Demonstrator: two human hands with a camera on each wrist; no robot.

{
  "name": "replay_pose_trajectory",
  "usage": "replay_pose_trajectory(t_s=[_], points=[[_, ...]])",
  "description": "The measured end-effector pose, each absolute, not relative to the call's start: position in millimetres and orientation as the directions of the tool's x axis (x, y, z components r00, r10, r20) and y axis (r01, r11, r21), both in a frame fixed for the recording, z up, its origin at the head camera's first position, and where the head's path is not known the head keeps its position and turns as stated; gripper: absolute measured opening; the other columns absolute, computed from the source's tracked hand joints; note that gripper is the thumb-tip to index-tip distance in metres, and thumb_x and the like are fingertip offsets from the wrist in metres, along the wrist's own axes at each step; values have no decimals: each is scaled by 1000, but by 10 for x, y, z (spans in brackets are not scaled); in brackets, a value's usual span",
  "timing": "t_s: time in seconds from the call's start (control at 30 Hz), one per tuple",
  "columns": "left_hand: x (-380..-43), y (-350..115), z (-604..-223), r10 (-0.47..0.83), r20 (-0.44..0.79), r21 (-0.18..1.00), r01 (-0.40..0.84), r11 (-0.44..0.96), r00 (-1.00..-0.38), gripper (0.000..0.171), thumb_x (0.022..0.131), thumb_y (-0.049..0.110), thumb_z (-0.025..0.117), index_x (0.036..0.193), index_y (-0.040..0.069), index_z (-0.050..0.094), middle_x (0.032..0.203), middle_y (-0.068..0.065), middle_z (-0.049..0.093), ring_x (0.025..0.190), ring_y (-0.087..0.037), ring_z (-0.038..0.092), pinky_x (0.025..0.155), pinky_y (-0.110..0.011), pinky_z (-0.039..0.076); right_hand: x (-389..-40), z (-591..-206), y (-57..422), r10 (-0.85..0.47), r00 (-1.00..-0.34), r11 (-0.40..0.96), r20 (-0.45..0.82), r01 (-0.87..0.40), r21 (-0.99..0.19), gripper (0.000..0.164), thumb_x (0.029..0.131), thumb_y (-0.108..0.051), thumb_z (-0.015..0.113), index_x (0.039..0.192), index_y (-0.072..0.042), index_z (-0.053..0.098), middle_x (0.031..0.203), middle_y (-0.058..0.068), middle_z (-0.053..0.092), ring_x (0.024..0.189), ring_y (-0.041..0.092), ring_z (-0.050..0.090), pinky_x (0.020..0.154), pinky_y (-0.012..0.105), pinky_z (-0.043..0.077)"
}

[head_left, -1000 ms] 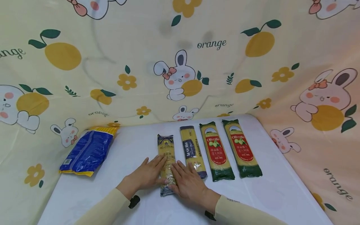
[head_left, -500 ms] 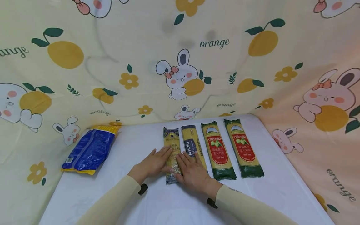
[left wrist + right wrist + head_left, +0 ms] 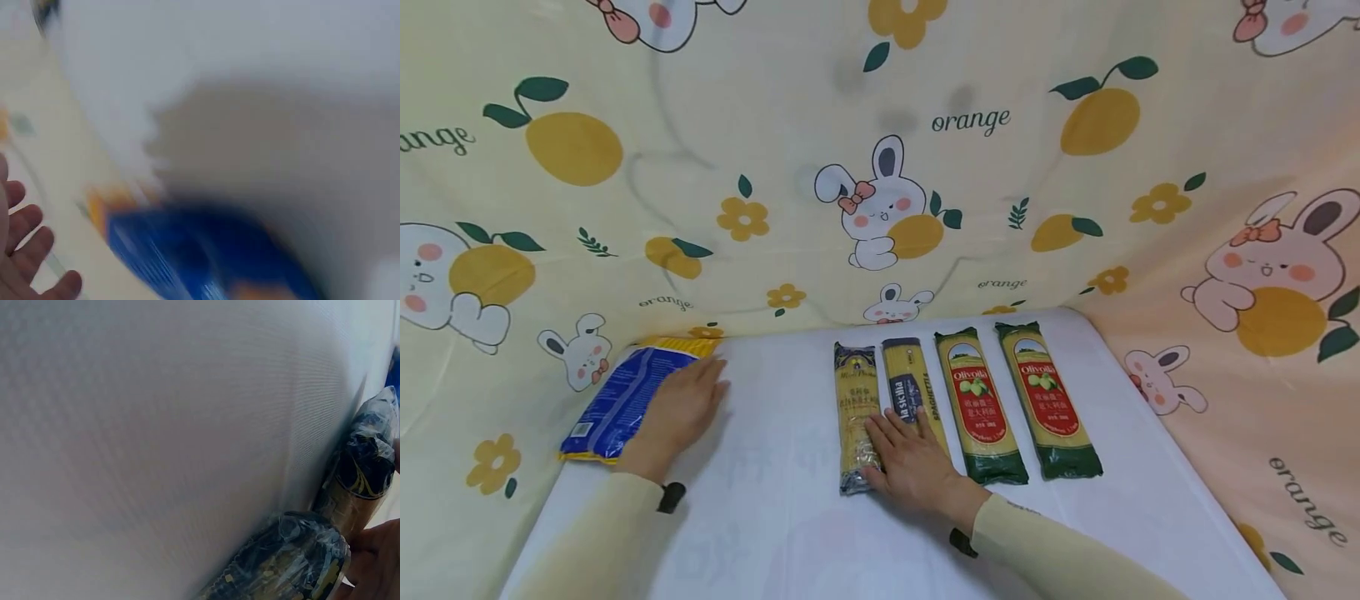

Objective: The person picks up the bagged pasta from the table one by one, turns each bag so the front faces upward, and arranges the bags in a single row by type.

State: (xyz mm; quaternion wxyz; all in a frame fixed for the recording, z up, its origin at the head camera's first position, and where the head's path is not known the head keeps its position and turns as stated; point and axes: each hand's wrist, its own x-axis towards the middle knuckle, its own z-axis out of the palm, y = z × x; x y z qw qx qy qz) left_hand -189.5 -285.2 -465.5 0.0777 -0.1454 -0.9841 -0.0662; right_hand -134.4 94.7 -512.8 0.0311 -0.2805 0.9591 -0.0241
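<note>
My right hand (image 3: 917, 462) rests with straight fingers on the lower part of a clear-wrapped spaghetti pack (image 3: 856, 387) and over the La Sicilia spaghetti pack (image 3: 902, 375) beside it. Both packs lie side by side on the white table; their wrapped ends show in the right wrist view, where the nearer pack end (image 3: 294, 562) is at the bottom. At the left, my left hand (image 3: 677, 412) is over the right side of a blue and yellow bag (image 3: 617, 400). Its fingers look relaxed and spread in the left wrist view, where the bag (image 3: 200, 250) is blurred. Contact with the bag cannot be told.
Two green-ended Olivoilà pasta packs, the nearer one (image 3: 976, 400) and the outer one (image 3: 1048, 396), lie to the right of the La Sicilia pack. A patterned cloth (image 3: 775, 167) hangs behind the white table (image 3: 760, 533).
Both hands slid the clear-wrapped spaghetti pack up and right, beside the La Sicilia pack. Afterwards my left hand left it and moved left to the blue bag; the right hand stayed.
</note>
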Motion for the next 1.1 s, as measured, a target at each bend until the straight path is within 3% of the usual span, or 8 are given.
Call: replay_pose_trajectory(t_s=[0.23,0.33,0.53,0.77,0.9,1.1], points=[[-1747,-3805,-4689,139,207,25,147,989,-968,48,111,20,52,147,-12,47,148,-38,46,138,-58,43,114,-73,33,-1323,-5123,900,-546,-837,837,-43,-541,-81,74,109,-60,41,166,-14,34,173,5,33,160,28,30,127,66,16],[-1645,-3988,-4777,85,127,39,90,995,-988,55,113,25,48,152,-13,39,153,-40,37,142,-60,36,115,-76,28,-1314,-5124,877,-549,-834,835,-54,-544,-79,75,109,-61,40,167,-15,33,173,4,31,160,27,29,127,66,15],[-1507,-4165,-4934,-26,-82,128,-36,991,-996,86,114,49,36,158,-20,7,161,-48,7,152,-63,8,114,-84,8,-1287,-5118,830,-562,-825,826,-61,-557,-87,75,109,-62,39,166,-14,33,173,4,31,160,29,30,127,67,16],[-1595,-3973,-4988,-71,-158,166,-97,981,-985,95,113,53,34,155,-24,0,159,-51,-5,151,-66,-7,115,-83,-2,-1265,-5114,851,-540,-839,841,-69,-533,-95,75,109,-61,38,167,-15,31,174,4,29,160,28,29,127,67,14],[-1625,-3692,-4993,-86,-228,219,-137,966,-970,97,112,53,36,156,-22,-7,160,-48,-16,149,-65,-20,114,-81,-13,-1273,-5114,880,-528,-847,847,-71,-518,-117,75,109,-61,39,167,-14,32,174,5,29,160,29,29,128,67,13],[-1506,-3129,-4938,-82,-286,236,-153,960,-955,96,112,50,39,158,-19,-7,162,-46,-19,149,-64,-22,113,-82,-16,-1303,-5117,924,-512,-857,856,-61,-503,-121,76,108,-62,39,167,-15,32,174,5,29,160,29,29,127,69,13]])
